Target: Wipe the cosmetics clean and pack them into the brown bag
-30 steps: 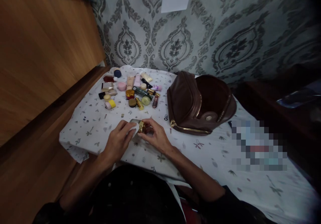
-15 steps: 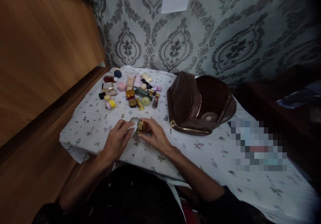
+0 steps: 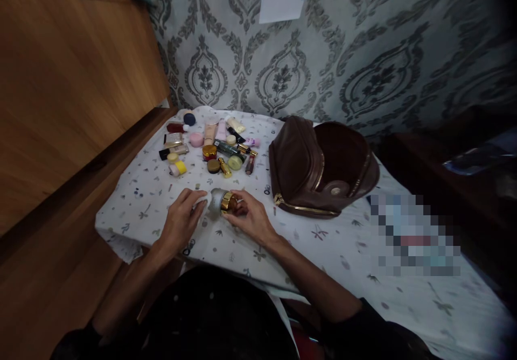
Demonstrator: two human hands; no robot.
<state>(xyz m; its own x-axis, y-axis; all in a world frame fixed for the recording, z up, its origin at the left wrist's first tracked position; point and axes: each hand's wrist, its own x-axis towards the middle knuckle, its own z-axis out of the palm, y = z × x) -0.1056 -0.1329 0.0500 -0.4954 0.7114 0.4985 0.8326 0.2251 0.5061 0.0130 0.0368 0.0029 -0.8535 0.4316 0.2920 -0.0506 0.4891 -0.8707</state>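
Observation:
In the head view, my right hand [image 3: 252, 213] grips a cosmetic jar [image 3: 217, 201] by its shiny gold end, held sideways above the near part of the table. The jar's pale grey body points left. My left hand [image 3: 181, 214] is just left of that body, thumb and forefinger parted and apart from the jar. Beyond the hands lie several cosmetics: a gold tube [image 3: 225, 167], a jar with a brown-gold lid [image 3: 214, 166], a light green round jar [image 3: 235, 162] and a yellow-and-pink container [image 3: 177, 168].
An unzipped brown bag [image 3: 294, 161] stands right of the cosmetics. A patterned white cloth [image 3: 153, 209] covers the table. Further right is a blurred-out flat item [image 3: 416, 236]. A wooden cabinet [image 3: 76, 80] rises at left, and patterned wallpaper [image 3: 242, 53] is behind.
My left hand has drawn back left and let go of the jar, uncovering its grey body. My right hand keeps its grip in nearly the same place.

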